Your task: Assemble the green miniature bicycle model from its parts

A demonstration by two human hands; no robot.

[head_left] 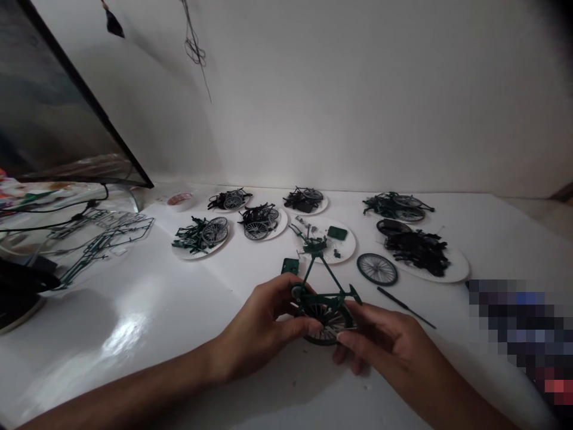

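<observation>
A dark green plastic model-bicycle frame (325, 297) with a black spoked wheel (329, 325) set at its near end was held between both hands above the glossy white desk (201, 322); contact between wheel and desk could not be determined. The left hand (264, 316) pinched the frame and wheel from the left, its thumb lying across the spokes. The right hand (385, 334) had its fingers (358, 343) closed about the wheel's right edge. Beyond the frame stood a round white plate (349, 246) bearing a green rectangular panel (337, 232). A loose dark spoked wheel (377, 269) lay flat right of that plate, and a slim black rod-shaped tool (406, 307) lay on the desk, near the right hand.
</observation>
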